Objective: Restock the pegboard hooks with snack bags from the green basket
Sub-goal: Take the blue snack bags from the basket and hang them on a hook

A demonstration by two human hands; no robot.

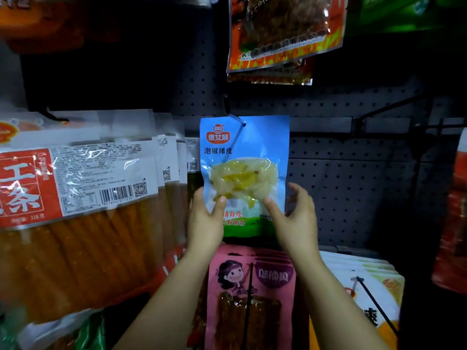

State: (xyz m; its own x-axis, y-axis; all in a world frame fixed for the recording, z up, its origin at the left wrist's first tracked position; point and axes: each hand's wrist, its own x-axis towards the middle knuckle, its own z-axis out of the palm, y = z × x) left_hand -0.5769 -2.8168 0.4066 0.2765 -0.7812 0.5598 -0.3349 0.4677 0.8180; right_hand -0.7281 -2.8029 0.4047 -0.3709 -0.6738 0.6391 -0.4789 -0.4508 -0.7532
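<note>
A light-blue snack bag [246, 157] with a clear window and a green bottom band hangs on a pegboard hook [236, 117], which passes through its top hole. My left hand [206, 218] grips the bag's lower left edge, thumb on the front and fingers behind. My right hand [293, 213] pinches the lower right part, thumb on the front; its fingers curl near the bag's right edge. The green basket is out of view.
Grey pegboard [353, 178] fills the back. Clear packs of orange sticks [83, 223] hang at left. Red-orange bags [283, 34] hang above, pink bags [252, 294] below on a black hook, white bags [366, 281] at lower right, a red pack [454, 236] at the right edge.
</note>
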